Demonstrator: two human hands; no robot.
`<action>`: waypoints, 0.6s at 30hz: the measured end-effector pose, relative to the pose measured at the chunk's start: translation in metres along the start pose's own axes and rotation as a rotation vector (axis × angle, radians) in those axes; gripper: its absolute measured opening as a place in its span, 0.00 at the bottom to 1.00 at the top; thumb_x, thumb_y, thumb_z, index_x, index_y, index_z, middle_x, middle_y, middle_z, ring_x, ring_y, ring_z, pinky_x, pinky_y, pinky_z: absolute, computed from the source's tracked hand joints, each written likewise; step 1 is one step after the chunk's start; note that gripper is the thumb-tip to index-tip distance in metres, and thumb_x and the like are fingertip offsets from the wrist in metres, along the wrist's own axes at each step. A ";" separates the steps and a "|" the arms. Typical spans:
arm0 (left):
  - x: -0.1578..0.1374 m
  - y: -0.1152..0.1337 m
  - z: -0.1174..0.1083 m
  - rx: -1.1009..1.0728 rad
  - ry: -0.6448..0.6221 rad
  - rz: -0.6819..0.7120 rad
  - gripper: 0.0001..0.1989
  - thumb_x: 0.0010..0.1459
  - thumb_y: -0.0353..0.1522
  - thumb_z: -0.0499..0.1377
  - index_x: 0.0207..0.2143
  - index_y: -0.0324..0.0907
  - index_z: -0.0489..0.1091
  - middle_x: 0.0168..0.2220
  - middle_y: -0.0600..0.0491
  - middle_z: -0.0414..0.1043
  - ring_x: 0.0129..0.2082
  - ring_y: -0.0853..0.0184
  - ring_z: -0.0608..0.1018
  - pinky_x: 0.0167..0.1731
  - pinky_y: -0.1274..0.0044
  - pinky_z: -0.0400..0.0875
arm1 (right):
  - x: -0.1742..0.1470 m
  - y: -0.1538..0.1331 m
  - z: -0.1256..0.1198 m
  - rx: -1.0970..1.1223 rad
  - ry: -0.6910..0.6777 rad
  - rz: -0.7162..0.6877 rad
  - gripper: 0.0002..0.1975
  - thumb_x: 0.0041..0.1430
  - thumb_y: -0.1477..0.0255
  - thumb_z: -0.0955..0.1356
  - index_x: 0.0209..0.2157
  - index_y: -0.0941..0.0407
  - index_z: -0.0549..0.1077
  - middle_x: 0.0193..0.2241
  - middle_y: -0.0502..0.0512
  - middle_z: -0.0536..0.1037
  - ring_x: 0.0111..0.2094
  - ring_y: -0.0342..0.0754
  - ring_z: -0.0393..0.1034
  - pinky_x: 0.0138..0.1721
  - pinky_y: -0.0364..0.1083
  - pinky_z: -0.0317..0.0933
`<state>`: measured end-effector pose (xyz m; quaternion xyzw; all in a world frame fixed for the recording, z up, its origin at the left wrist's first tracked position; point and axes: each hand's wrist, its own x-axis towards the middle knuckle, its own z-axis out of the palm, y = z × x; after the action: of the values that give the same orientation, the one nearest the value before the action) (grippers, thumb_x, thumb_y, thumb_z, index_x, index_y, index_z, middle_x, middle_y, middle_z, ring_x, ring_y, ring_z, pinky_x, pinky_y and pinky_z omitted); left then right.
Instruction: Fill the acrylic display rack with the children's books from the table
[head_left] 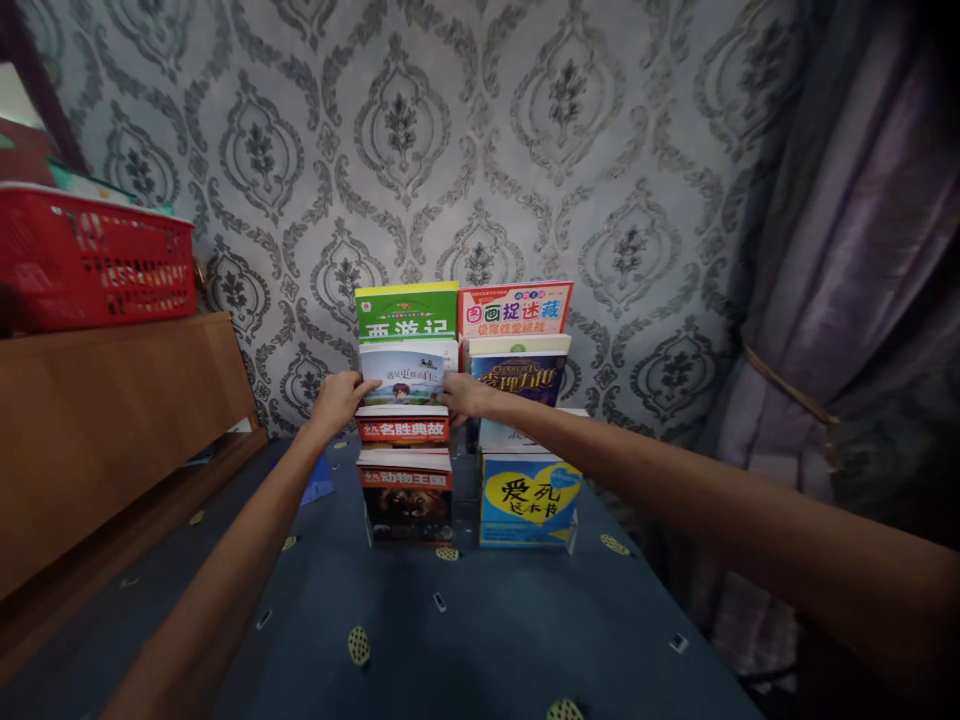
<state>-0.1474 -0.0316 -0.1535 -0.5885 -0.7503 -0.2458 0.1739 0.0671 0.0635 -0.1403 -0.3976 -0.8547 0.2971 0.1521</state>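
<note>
Two columns of books stand in tiered racks against the wall. My left hand (341,397) grips the left edge of a white-and-blue book (405,380) with a cartoon figure on its cover. At that book's right edge, my right hand (465,395) is closed, its fingertips partly hidden. Behind it rises a green book (407,312); in front are a red-topped book (405,432) and a dark animal book (407,508). The right column holds a pink book (514,310), a dark blue book (517,376) partly covered by my forearm, and a blue book with a yellow heart (529,500).
The racks stand on a dark blue patterned cloth (405,640). To the left, a red basket (97,260) sits on a wooden cabinet (112,420). A blue flat item (319,482) lies near the left column. A tied curtain (840,300) hangs at right.
</note>
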 end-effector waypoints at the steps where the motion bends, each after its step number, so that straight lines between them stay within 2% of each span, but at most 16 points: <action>1: 0.000 0.000 0.000 0.000 -0.003 0.002 0.24 0.65 0.45 0.52 0.28 0.38 0.77 0.30 0.45 0.79 0.31 0.62 0.76 0.32 0.75 0.61 | 0.000 -0.001 0.000 -0.004 -0.001 0.002 0.09 0.65 0.80 0.63 0.34 0.63 0.76 0.22 0.56 0.79 0.25 0.50 0.77 0.26 0.43 0.73; 7: 0.001 -0.004 0.002 0.002 -0.025 0.011 0.25 0.66 0.45 0.49 0.27 0.39 0.76 0.29 0.44 0.78 0.30 0.62 0.75 0.31 0.75 0.60 | -0.001 -0.003 -0.001 -0.023 -0.011 0.006 0.08 0.66 0.79 0.64 0.37 0.63 0.76 0.20 0.55 0.78 0.24 0.48 0.77 0.25 0.40 0.71; 14: 0.004 -0.014 0.000 -0.263 -0.067 0.083 0.23 0.60 0.47 0.52 0.19 0.42 0.66 0.19 0.53 0.68 0.23 0.67 0.68 0.27 0.75 0.56 | -0.001 -0.002 -0.001 -0.049 -0.026 -0.002 0.08 0.66 0.79 0.64 0.38 0.63 0.75 0.22 0.54 0.79 0.25 0.48 0.78 0.25 0.39 0.71; 18: 0.001 -0.016 -0.001 -0.311 -0.087 0.090 0.22 0.58 0.47 0.52 0.17 0.43 0.63 0.17 0.56 0.65 0.21 0.68 0.67 0.27 0.76 0.57 | -0.004 -0.003 -0.003 -0.088 -0.025 -0.023 0.08 0.66 0.80 0.63 0.40 0.65 0.74 0.26 0.58 0.81 0.26 0.48 0.78 0.23 0.39 0.70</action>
<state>-0.1633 -0.0340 -0.1546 -0.6513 -0.6830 -0.3254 0.0590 0.0694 0.0597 -0.1361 -0.3902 -0.8733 0.2624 0.1274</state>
